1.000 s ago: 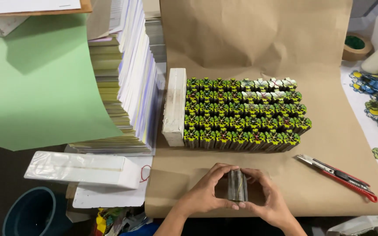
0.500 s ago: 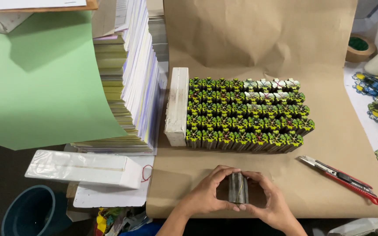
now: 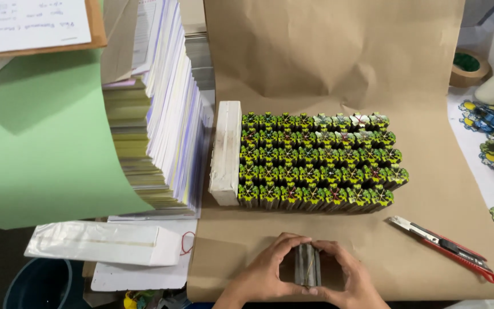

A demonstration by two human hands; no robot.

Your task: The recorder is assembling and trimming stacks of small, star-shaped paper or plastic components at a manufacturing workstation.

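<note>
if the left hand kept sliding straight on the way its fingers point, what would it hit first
The left hand points right, so it would likely push against the small grey stack it already grips, then the right hand.

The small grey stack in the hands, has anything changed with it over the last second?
Hardly anything. The left hand and right hand still clasp the small grey stack upright between them on the brown paper, in the same spot. The block of green cut-outs, the white block beside it and the red utility knife lie as before.
</note>
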